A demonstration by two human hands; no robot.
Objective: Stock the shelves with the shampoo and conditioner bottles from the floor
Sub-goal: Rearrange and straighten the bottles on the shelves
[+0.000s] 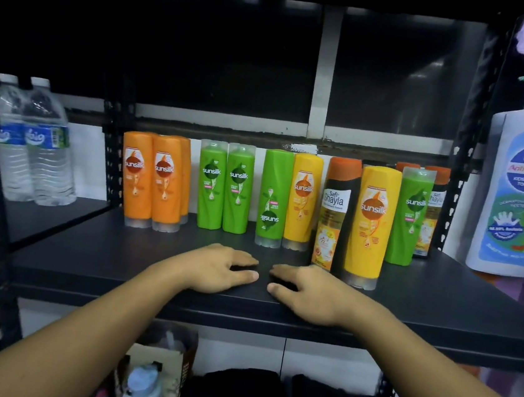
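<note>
"sunsilk" btls (371,227); "Safi Shayla" btl (334,213)

**A row of bottles behind our hands**

Our left hand (216,268) and right hand (305,291) rest side by side on the front of the shelf (84,259), fingertips near but apart. Behind them the row of bottles (302,203) runs across the board. We count a left cluster (140,181) two deep, then a first pair (211,186), then a second pair (273,199) straight behind our fingertips. The right group (410,218) stands further forward, and its foremost bottle (371,227) is near our right hand. Two water bottles (31,146) stand in the bay to the left. A pump bottle (521,201) stands past the right post. A bag (168,351) sits below the shelf.
</note>
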